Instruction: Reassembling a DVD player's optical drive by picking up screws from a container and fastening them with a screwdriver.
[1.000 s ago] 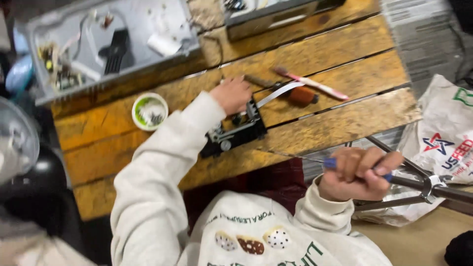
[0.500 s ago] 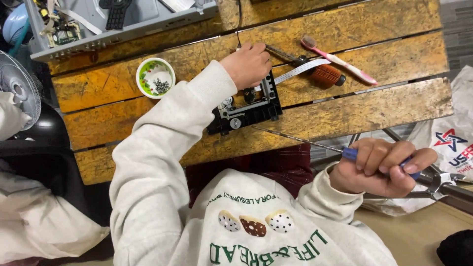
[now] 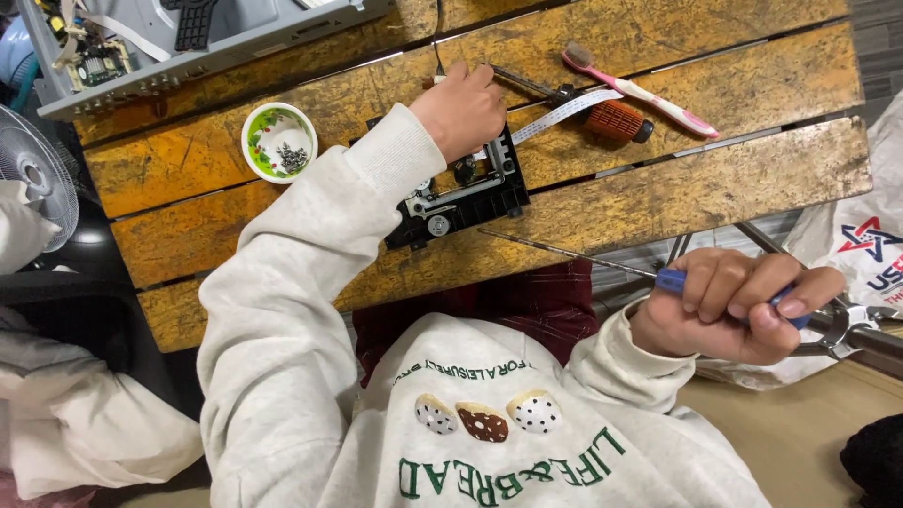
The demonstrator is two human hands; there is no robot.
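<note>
My left hand (image 3: 463, 108) rests with curled fingers on a black disc-drive mechanism (image 3: 463, 195) lying on the wooden bench (image 3: 658, 188). A white ribbon cable (image 3: 561, 113) runs from the mechanism to the right. Off the bench's near edge, my right hand (image 3: 734, 306) grips a blue-handled screwdriver (image 3: 576, 256); its long thin shaft points left over the bench edge, clear of the mechanism.
A small green-rimmed bowl of screws (image 3: 279, 141) sits left of the mechanism. A brown-handled screwdriver (image 3: 602, 115) and a pink toothbrush (image 3: 640, 91) lie at the right. An open grey device chassis (image 3: 188, 38) is at the back left, a fan (image 3: 33, 174) at far left.
The view has shifted so the bench sits higher in frame. My right hand with the screwdriver stays off the bench edge; my left hand stays on the mechanism.
</note>
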